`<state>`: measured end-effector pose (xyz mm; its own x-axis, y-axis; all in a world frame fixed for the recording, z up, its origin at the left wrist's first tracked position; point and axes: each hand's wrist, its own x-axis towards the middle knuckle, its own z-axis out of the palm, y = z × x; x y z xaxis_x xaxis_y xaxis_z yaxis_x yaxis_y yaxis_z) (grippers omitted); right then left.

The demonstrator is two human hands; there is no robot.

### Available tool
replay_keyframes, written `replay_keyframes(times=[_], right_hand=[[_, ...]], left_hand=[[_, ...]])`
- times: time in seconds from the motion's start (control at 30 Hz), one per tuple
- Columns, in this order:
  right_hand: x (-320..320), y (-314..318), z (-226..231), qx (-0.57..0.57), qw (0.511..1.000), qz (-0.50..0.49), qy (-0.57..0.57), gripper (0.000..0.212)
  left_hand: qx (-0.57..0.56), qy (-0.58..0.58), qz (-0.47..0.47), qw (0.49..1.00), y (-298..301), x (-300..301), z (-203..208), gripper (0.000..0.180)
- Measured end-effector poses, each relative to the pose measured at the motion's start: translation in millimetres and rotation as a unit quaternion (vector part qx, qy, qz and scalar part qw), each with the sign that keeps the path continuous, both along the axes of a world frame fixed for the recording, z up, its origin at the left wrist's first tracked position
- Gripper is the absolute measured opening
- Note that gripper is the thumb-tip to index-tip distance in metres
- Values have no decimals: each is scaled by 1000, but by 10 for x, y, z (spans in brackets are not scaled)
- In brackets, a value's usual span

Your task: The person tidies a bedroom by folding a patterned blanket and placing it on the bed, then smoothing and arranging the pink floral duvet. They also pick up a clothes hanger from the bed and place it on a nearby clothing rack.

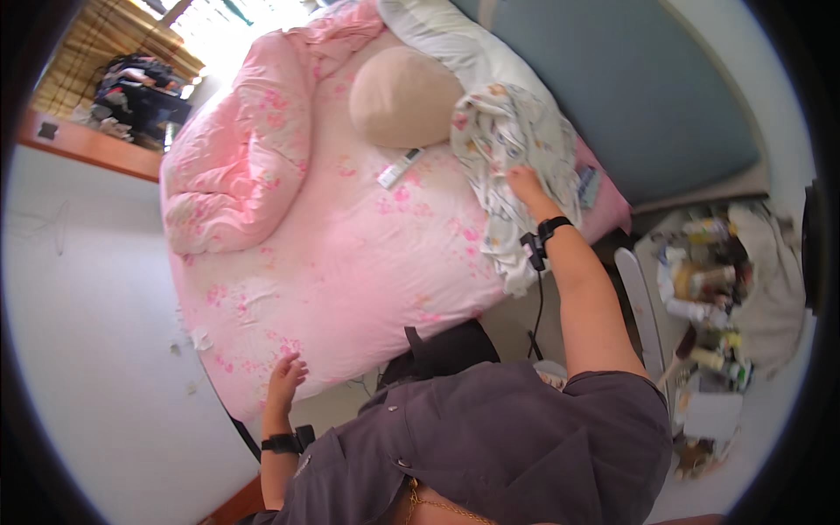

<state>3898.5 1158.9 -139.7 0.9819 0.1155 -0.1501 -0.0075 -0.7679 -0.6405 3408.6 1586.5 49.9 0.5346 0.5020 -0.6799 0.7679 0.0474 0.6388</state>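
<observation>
My right hand (525, 185) is closed on a crumpled white blanket (499, 131) with a small coloured print, bunched at the right side of the bed. One end of the blanket trails over the bed's near edge. Low on the left, my left hand (286, 378) hovers by the near edge of the pink floral sheet (350, 254), fingers apart and holding nothing. A round beige cushion (405, 98) lies against the blanket's left side. Just below the cushion is a white remote control (401, 168).
A pink floral duvet (254, 149) is heaped at the bed's far left. The blue-grey headboard (630, 87) rises on the right. Beside it, a bedside table holds bottles (713, 280) and clutter. A black bag (442, 350) stands by the near edge; a cable (538, 306) hangs from my right wrist.
</observation>
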Motion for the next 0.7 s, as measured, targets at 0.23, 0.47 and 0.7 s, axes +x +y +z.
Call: replay_keyframes(times=[0.23,0.47,0.7], right_hand=[[993,4,-1048,-61,980,-92,-167,29],[627,303,-335,77,984,-146,60,48],[-1347,1270,639,192,963,189,11,40]], left_hand=[[6,47,55,997,-496,-46,439,36],[-16,39,80,996,-553,73,392,36],[-86,-23,-62,994,-448,611,121,37]])
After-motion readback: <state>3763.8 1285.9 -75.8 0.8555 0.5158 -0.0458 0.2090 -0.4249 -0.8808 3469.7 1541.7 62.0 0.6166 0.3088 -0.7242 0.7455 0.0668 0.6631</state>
